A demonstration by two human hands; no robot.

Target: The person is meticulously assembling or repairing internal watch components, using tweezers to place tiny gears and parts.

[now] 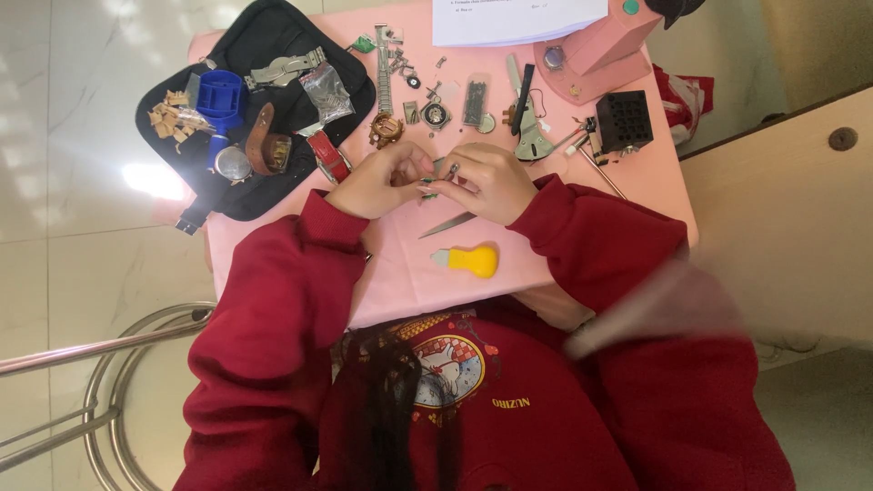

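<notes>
Both arms, in dark red sleeves, bend at the elbows and reach in from the near edge of the tabletop, wrists converging near its middle. The left hand [386, 180] curls, fingers bent inward. The right hand [486, 182] meets it, fingertips [447, 175] pinched together, knuckles raised, the 2 hands touching.

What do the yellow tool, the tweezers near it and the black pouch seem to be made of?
The yellow tool looks like smooth plastic, by its even bright colour with a paler tip. The tweezers seem to be bare metal: thin, grey and pointed. The black pouch is probably woven fabric, since it is matte and lies soft and open, though the weave is too small to see.
</notes>
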